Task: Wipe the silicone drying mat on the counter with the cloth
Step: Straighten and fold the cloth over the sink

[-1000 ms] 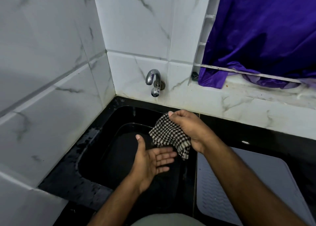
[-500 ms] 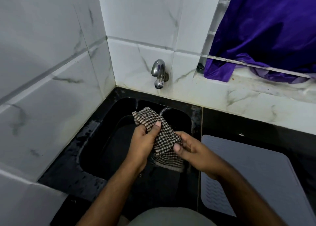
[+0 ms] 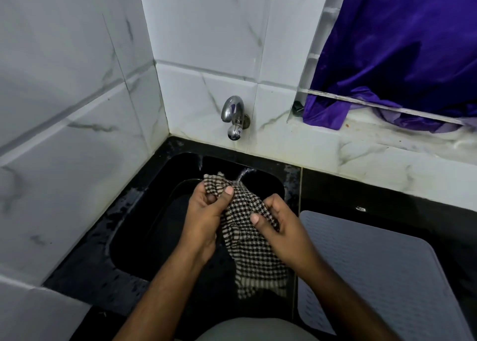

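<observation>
A black-and-white checked cloth [image 3: 254,253] hangs over the black sink [image 3: 144,237]. My left hand [image 3: 206,214] grips its upper end, with the thumb pressed on the fabric. My right hand [image 3: 280,233] pinches the cloth's middle just to the right, and the lower part dangles below both hands. The grey ribbed silicone drying mat [image 3: 382,276] lies flat on the black counter to the right of the sink, apart from the cloth.
A chrome tap [image 3: 234,117] sticks out of the white marble-tiled wall above the sink. A purple curtain [image 3: 400,46] hangs over the window ledge at the upper right. Water drops cover the sink's left rim [image 3: 121,209].
One second ago only my right hand held the cloth and my left was open below it. Now both hands hold it, and it hangs lower over the sink.
</observation>
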Available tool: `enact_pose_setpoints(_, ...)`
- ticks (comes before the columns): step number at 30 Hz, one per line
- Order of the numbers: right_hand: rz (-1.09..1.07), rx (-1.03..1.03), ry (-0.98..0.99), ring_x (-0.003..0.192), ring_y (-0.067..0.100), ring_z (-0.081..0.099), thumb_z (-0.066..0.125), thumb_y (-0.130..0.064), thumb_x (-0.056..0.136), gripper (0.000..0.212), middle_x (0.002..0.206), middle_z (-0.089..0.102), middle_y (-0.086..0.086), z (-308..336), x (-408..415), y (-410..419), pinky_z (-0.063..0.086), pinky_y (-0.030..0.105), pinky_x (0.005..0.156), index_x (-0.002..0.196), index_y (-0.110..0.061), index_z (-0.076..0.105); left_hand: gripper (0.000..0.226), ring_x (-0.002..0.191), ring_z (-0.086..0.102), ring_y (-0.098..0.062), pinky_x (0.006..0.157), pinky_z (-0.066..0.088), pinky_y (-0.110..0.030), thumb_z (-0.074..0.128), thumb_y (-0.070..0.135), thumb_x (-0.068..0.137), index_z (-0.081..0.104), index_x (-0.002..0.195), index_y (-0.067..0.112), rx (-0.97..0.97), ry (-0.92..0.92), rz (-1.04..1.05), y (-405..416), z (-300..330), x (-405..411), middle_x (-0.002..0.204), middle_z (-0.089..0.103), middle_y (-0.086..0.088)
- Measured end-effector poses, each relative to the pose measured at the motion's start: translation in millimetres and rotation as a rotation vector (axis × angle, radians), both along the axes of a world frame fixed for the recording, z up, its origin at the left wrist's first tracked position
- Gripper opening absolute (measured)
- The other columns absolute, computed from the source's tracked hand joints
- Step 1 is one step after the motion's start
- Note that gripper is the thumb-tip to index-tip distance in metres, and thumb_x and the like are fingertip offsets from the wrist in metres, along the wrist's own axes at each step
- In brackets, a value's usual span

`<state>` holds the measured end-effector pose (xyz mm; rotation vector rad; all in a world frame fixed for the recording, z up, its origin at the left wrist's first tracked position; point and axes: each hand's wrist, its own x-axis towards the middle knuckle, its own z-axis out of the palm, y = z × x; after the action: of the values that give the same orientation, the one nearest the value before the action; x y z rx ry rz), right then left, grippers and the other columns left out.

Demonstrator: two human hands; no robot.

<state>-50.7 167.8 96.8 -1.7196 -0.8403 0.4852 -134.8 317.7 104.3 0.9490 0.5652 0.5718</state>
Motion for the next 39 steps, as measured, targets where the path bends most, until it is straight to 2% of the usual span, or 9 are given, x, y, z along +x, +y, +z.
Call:
enact_pose_setpoints(3,0.017,0.017,0.132,0.096,0.025,0.067,0.061,-0.049,0.093,0.036,0.097,0.069,0.006,-4.3,-7.1,-0.6,0.056,0.046,0.085,0.098,-0.014,0.057,0.021,0.087,0.069,-0.03,0.075,0.06,-0.04,0.066,0.011,0.095,0.064,0.113,0.0,0.052,-0.03,-0.05,-3.3,5.0,-1.6,0.095,0.071,-0.02)
enact_pose_setpoints(8,-0.08,0.163,0.507,0.114,0.024,0.066,0.051,-0.044,0.098,0.043,0.119,0.071,0.007,9.0,-4.5,9.1,0.054,0.041,0.094,0.125,-0.012,0.061,0.024,0.1,0.068,-0.036,0.091,0.055,-0.052,0.06,0.012,0.099,0.063,0.121,0.003,0.105,-0.077,-0.22,-14.2,9.8,-4.6,0.115,0.069,-0.028)
enact_pose_setpoints(15,-0.143,0.254,0.314,0.107,0.031,0.067,0.065,-0.011,0.095,0.018,0.108,0.071,0.013,9.8,0.1,12.9,0.054,0.051,0.095,0.11,-0.007,0.056,0.019,0.103,0.071,-0.032,0.092,0.056,-0.05,0.06,0.017,0.1,0.073,0.11,0.007,0.269,0.019,-0.01,-9.4,9.4,-7.0,0.107,0.075,-0.016)
enact_pose_setpoints(19,-0.202,0.19,0.123,0.1,0.021,0.067,0.071,-0.026,0.089,0.03,0.104,0.069,0.007,2.0,-3.5,10.5,0.057,0.051,0.087,0.109,-0.016,0.05,0.019,0.093,0.073,-0.029,0.084,0.058,-0.046,0.06,0.017,0.1,0.076,0.1,0.007,0.315,0.029,0.036,-18.1,12.9,-6.7,0.098,0.076,-0.015)
enact_pose_setpoints(23,-0.312,0.052,-0.25,0.1,0.006,0.059,0.075,-0.031,0.086,0.05,0.116,0.058,-0.01,2.5,-4.4,1.9,0.052,0.03,0.08,0.122,-0.031,0.041,0.019,0.101,0.07,-0.041,0.092,0.055,-0.053,0.06,0.019,0.101,0.076,0.105,0.008,0.318,0.003,-0.052,-30.9,19.9,-4.3,0.102,0.076,-0.017)
enact_pose_setpoints(27,-0.437,-0.189,-0.784,0.116,0.021,0.043,0.06,-0.043,0.093,0.044,0.13,0.039,0.004,22.3,-11.1,-7.1,0.049,0.04,0.09,0.135,-0.031,0.05,0.025,0.102,0.068,-0.035,0.096,0.05,-0.048,0.057,0.018,0.102,0.071,0.114,0.001,0.163,-0.064,-0.161,-40.5,29.9,-0.9,0.111,0.071,-0.025)
enact_pose_setpoints(34,-0.261,0.193,-0.378,0.093,0.014,0.065,0.065,-0.016,0.096,0.025,0.1,0.064,-0.008,46.7,2.7,-18.8,0.055,0.035,0.08,0.12,-0.018,0.063,0.026,0.099,0.066,-0.042,0.092,0.052,-0.049,0.062,0.016,0.099,0.07,0.112,-0.006,0.147,-0.061,-0.257,-39.6,48.0,9.5,0.108,0.068,-0.034)
enact_pose_setpoints(37,-0.265,0.238,-0.432,0.088,0.015,0.066,0.07,-0.01,0.092,0.009,0.095,0.067,-0.007,56.7,14.3,-22.0,0.056,0.039,0.076,0.1,-0.013,0.069,0.025,0.102,0.066,-0.047,0.094,0.052,-0.053,0.064,0.015,0.098,0.071,0.111,-0.006,0.144,-0.061,-0.294,-45.3,58.9,17.2,0.107,0.069,-0.034)
enact_pose_setpoints(39,-0.254,0.249,-0.385,0.087,0.015,0.065,0.073,-0.01,0.089,0.022,0.099,0.065,-0.006,65.1,22.2,-27.3,0.056,0.033,0.076,0.109,-0.016,0.068,0.025,0.101,0.067,-0.045,0.094,0.053,-0.052,0.063,0.014,0.098,0.071,0.112,-0.005,0.125,-0.073,-0.315,-48.6,66.3,21.7,0.107,0.069,-0.033)
